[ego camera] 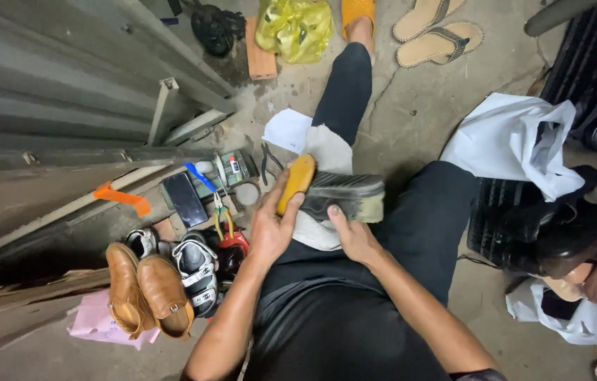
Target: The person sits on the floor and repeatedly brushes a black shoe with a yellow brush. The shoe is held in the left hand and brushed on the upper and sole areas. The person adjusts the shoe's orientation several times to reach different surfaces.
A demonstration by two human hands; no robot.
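Sitting low on a concrete floor [411, 134], legs in black trousers stretching toward the far side. Gripping a yellow brush [296, 183] in the left hand [270, 229] — fingers curled tight around its rounded body, thumb pressing along the near edge. Steadying a dark shoe [346, 195] with the right hand [353, 236], fingers wrapping its near side, thumb lying against the sole wall; shoe resting sole-up on the lap over a pale cloth [327, 149], brush meeting its left end.

Lying to the left, near the knee: a pair of brown leather shoes [145, 293] side by side on a pink sheet [97, 324], white-and-black sandals [196, 271] just right of them, red-handled pliers [222, 226] beyond. Farther off, a black phone-like slab [184, 199], a blue pen [200, 176] and small tins crowding against grey metal boards [65, 92]. An orange strip [123, 198] lying on the boards.

Showing at the far edge — a yellow plastic bag [295, 28], a pair of tan flip-flops [436, 32], an orange slipper [357, 14] on the outstretched foot. Spreading to the right, a white plastic bag [517, 144] beside a black crate [503, 226].
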